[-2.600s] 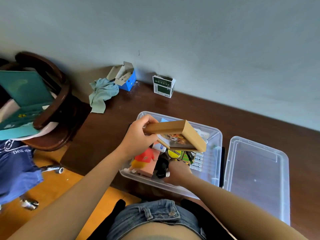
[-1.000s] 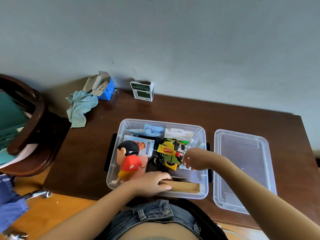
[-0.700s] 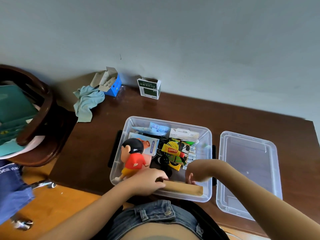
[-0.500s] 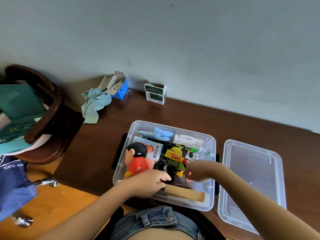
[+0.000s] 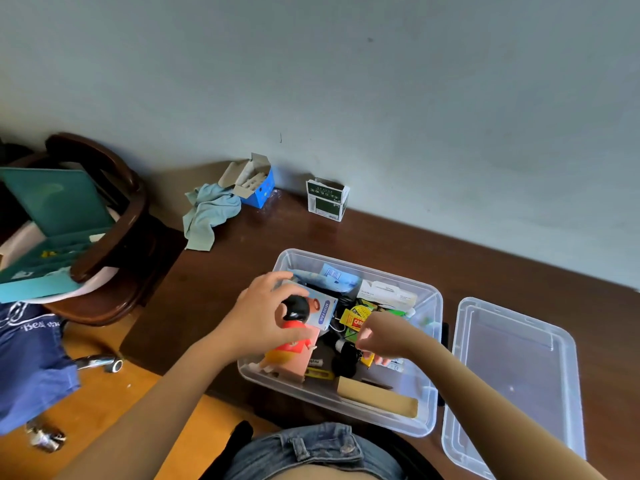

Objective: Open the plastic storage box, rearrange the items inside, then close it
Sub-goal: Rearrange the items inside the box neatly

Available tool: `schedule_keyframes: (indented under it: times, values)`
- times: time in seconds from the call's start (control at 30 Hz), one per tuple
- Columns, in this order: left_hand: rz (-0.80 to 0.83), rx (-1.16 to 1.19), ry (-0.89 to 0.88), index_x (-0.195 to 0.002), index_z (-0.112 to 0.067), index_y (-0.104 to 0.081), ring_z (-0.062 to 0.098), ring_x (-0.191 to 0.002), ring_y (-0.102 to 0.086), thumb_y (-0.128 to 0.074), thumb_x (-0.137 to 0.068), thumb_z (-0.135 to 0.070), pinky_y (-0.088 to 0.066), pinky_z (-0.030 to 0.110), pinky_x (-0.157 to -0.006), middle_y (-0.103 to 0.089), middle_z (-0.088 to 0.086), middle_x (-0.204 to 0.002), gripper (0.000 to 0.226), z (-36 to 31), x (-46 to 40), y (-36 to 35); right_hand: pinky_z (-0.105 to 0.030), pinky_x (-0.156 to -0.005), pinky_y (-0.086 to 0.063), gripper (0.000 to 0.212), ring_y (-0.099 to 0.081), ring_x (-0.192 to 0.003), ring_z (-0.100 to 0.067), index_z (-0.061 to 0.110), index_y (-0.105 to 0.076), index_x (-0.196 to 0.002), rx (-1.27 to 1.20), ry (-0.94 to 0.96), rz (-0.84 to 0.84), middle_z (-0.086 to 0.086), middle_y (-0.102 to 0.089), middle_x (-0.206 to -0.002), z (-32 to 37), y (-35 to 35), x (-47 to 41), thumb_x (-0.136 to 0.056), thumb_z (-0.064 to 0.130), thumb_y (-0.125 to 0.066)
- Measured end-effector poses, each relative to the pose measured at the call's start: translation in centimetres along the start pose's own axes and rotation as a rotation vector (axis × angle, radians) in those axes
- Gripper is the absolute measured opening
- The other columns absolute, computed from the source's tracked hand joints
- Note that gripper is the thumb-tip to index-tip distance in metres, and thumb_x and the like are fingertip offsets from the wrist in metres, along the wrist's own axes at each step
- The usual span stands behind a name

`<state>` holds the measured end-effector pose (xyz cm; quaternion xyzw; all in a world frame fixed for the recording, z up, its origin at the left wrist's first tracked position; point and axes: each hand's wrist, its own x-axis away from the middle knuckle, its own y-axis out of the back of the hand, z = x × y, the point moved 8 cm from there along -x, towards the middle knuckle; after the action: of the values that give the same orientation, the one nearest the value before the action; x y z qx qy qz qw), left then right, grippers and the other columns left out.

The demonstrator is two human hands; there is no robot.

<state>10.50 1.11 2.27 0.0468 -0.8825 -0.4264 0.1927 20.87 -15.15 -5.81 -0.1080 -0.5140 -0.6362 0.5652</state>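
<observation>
Head view: the open box [image 5: 429, 299] sits at 6 o'clock on the desk [image 5: 381, 244], lid [image 5: 519, 372] at 3 o'clock. Left hand [image 5: 258, 318] curls around the toy figure [image 5: 294, 327]; right hand [image 5: 379, 336] fingers curl downward, contents unclear. Seat the figure flat against the left wall.

A dark brown wooden desk [image 5: 398, 237] stands against a pale grey-blue wall [image 5: 346, 81]. At its far left corner lies a crumpled light-blue cloth [image 5: 207, 213], touching an open blue cardboard box [image 5: 258, 188] with grey flaps. Near that, to the right and by the wall, stands a small green-and-white carton [image 5: 327, 199], upright. Left of the desk is a dark wooden chair [image 5: 114, 220] carrying an open teal case [image 5: 52, 216]. Blue fabric with white lettering [image 5: 31, 362] hangs at the left edge above an orange floor [image 5: 114, 403], where a chrome metal part [image 5: 100, 362] shows.
</observation>
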Motion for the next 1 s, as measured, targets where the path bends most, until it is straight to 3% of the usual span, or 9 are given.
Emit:
schedule_keyframes:
  times: [0.1, 0.23, 0.37, 0.47, 0.57, 0.63, 0.77, 0.9, 1.0]
  values:
    - [0.176, 0.032, 0.008, -0.134, -0.048, -0.035, 0.007, -0.131, -0.03, -0.073, -0.064, -0.061, -0.033, 0.041, -0.108, -0.023, -0.022, -0.144, 0.081, 1.4, 0.5, -2.1, -0.021, -0.057, -0.057, 0.026, -0.072, -0.07, -0.02, 0.003, -0.071, -0.094, -0.055, -0.01, -0.018, -0.007, -0.074, -0.083, 0.2, -0.4, 0.0, -0.092, 0.018, -0.051]
    - [0.102, -0.068, -0.002, -0.138, -0.049, -0.025, 0.009, -0.126, -0.036, -0.069, -0.066, -0.058, -0.034, 0.036, -0.103, -0.03, -0.017, -0.142, 0.085, 2.0, 0.2, -2.4, -0.032, -0.068, -0.058, 0.026, -0.071, -0.073, -0.023, 0.006, -0.073, -0.088, -0.032, 0.013, -0.139, -0.009, -0.074, -0.081, 1.3, 0.6, 0.2, -0.089, 0.017, -0.049]
    - [0.074, -0.216, -0.018, -0.138, -0.05, -0.018, 0.016, -0.122, -0.037, -0.06, -0.067, -0.063, -0.032, 0.038, -0.101, -0.036, -0.009, -0.137, 0.083, 2.2, -0.4, -3.0, -0.034, -0.07, -0.059, 0.023, -0.07, -0.076, -0.024, 0.009, -0.073, -0.089, -0.066, 0.002, -0.225, -0.008, -0.074, -0.085, 1.8, 1.9, 0.3, -0.09, 0.015, -0.052]
    - [0.043, -0.242, -0.025, -0.138, -0.049, -0.018, 0.016, -0.12, -0.037, -0.059, -0.066, -0.064, -0.033, 0.038, -0.1, -0.037, -0.007, -0.136, 0.084, 2.3, -0.6, -3.1, -0.017, -0.058, -0.055, 0.021, -0.071, -0.079, -0.019, 0.01, -0.073, -0.098, -0.099, 0.055, 0.006, -0.006, -0.074, -0.091, 2.9, -0.3, 0.1, -0.092, 0.013, -0.053]
    - [-0.002, -0.198, -0.039, -0.139, -0.048, -0.02, 0.015, -0.121, -0.036, -0.064, -0.067, -0.06, -0.032, 0.039, -0.102, -0.036, -0.009, -0.137, 0.085, 2.7, -0.6, -3.1, -0.026, -0.079, -0.055, 0.029, -0.067, -0.095, -0.021, 0.011, -0.065, -0.118, 0.116, 0.094, 0.186, -0.006, -0.07, -0.109, 4.2, -3.8, -1.0, -0.092, 0.014, -0.053]
    - [-0.021, -0.155, -0.051, -0.139, -0.048, -0.02, 0.014, -0.124, -0.034, -0.066, -0.069, -0.057, -0.03, 0.039, -0.105, -0.035, -0.01, -0.139, 0.084, 2.9, -0.4, -3.2, -0.034, -0.085, -0.052, 0.036, -0.062, -0.102, -0.026, 0.009, -0.059, -0.124, 0.262, 0.04, 0.147, -0.009, -0.065, -0.114, 4.2, -5.4, -2.6, -0.089, 0.012, -0.053]
    - [-0.069, -0.057, -0.076, -0.14, -0.046, -0.022, 0.012, -0.129, -0.03, -0.068, -0.073, -0.052, -0.026, 0.039, -0.108, -0.031, -0.014, -0.141, 0.082, 3.3, 0.1, -3.5, -0.031, -0.063, -0.047, 0.025, -0.063, -0.089, -0.029, 0.005, -0.06, -0.108, 0.296, -0.034, 0.013, -0.013, -0.065, -0.098, 4.3, -7.2, -4.9, -0.085, 0.013, -0.055]
    - [-0.108, -0.005, -0.075, -0.139, -0.043, -0.023, 0.01, -0.124, -0.034, -0.069, -0.074, -0.05, -0.029, 0.039, -0.105, -0.028, -0.015, -0.14, 0.08, 3.2, 0.2, -4.1, -0.033, -0.068, -0.051, 0.023, -0.062, -0.091, -0.029, 0.009, -0.06, -0.109, 0.298, -0.033, -0.099, -0.011, -0.065, -0.104, 4.2, -7.7, -5.8, -0.088, 0.014, -0.054]
    - [-0.136, 0.09, -0.056, -0.137, -0.044, -0.024, 0.006, -0.122, -0.032, -0.069, -0.075, -0.047, -0.033, 0.037, -0.101, -0.028, -0.016, -0.139, 0.077, 3.3, 0.2, -4.4, -0.036, -0.079, -0.053, 0.03, -0.061, -0.096, -0.031, 0.009, -0.059, -0.113, 0.315, 0.052, -0.063, -0.012, -0.064, -0.107, 4.9, -7.8, -6.0, -0.086, 0.022, -0.059]
